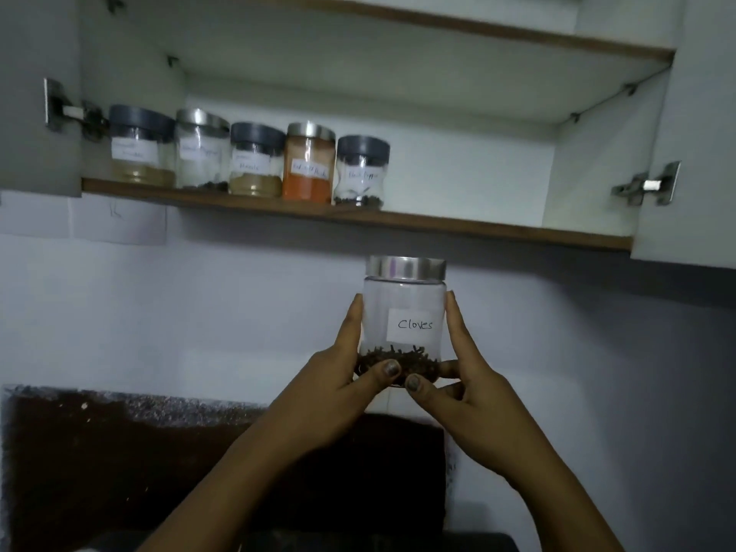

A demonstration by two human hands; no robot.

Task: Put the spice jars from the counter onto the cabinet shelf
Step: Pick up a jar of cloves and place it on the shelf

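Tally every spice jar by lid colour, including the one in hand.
Dark grey-lidded jars: 3
Silver-lidded jars: 3, counting the cloves jar
Total: 6 jars

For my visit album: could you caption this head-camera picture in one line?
Left hand and right hand hold a jar labelled Cloves below the cabinet shelf, where five spice jars stand.

Clear cloves jar point(403, 312), silver lid; orange jar point(308, 169); brown-edged shelf point(458, 227).
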